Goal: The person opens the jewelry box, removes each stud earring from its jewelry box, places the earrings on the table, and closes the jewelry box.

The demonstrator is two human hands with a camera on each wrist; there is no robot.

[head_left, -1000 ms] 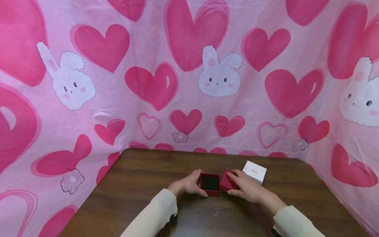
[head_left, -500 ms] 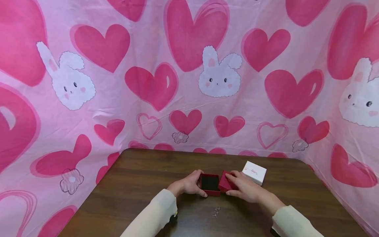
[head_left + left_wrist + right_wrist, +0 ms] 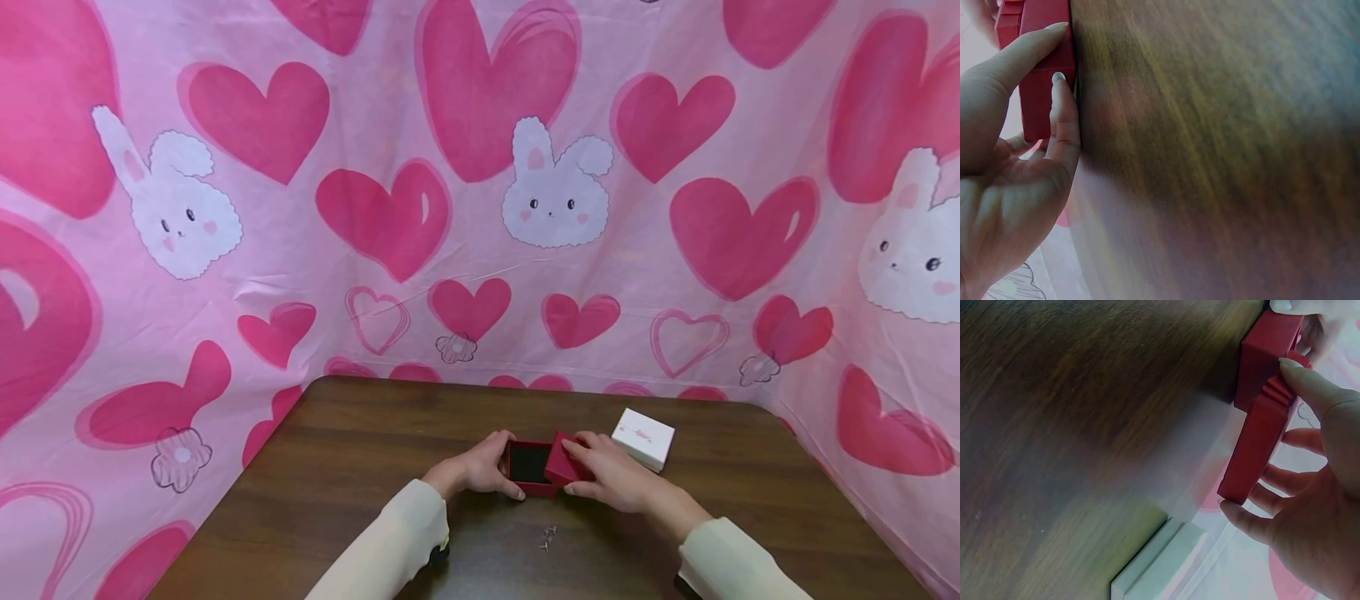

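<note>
A small red gift box base [image 3: 538, 489] with a black lining stands on the table, partly covered at its right side. My left hand [image 3: 483, 467] grips its left side, thumb at the front wall; in the left wrist view the thumb and fingers hold the box's red walls [image 3: 1038, 103]. My right hand [image 3: 611, 471] holds the red box lid [image 3: 562, 460], tilted over the base's right edge. In the right wrist view the lid [image 3: 1257, 440] sits between thumb and fingers, its upper end overlapping the base [image 3: 1266, 359].
A white box [image 3: 645, 437] with small pink print lies behind my right hand. Several tiny metallic pieces [image 3: 549, 537] are scattered on the brown wooden table [image 3: 390, 417] in front of the red box. A pink cloth [image 3: 480, 250] with hearts and rabbits hangs behind the table.
My right hand has moved left with the red lid, from beside the base to partly over its right side. The left hand and the base have stayed put.
</note>
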